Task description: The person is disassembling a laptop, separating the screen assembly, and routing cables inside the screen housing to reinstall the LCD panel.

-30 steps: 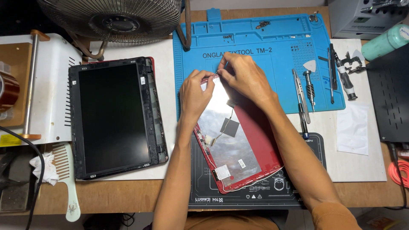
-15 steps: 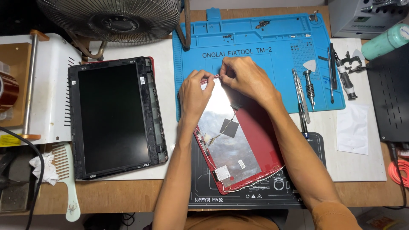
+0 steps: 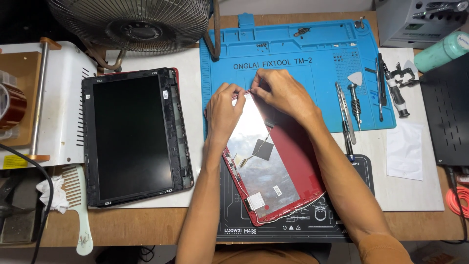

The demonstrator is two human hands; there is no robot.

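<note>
A black laptop display panel in its dark frame (image 3: 133, 138) lies flat on the wooden desk (image 3: 146, 227) to the left, below a round wire-caged metal fan (image 3: 132, 22) and beside a white machine with a steel roller bar (image 3: 41, 100). A pale green plastic comb (image 3: 80, 210) lies near the desk's front edge, just beside a crumpled white tissue (image 3: 51, 193). To the right, metal tweezers (image 3: 344, 112) and a knurled steel screwdriver (image 3: 355, 103) rest on the blue silicone work mat (image 3: 303, 49), with a mint-green cylindrical bottle (image 3: 442, 51) and a white paper sheet (image 3: 404, 150) farther right.
</note>
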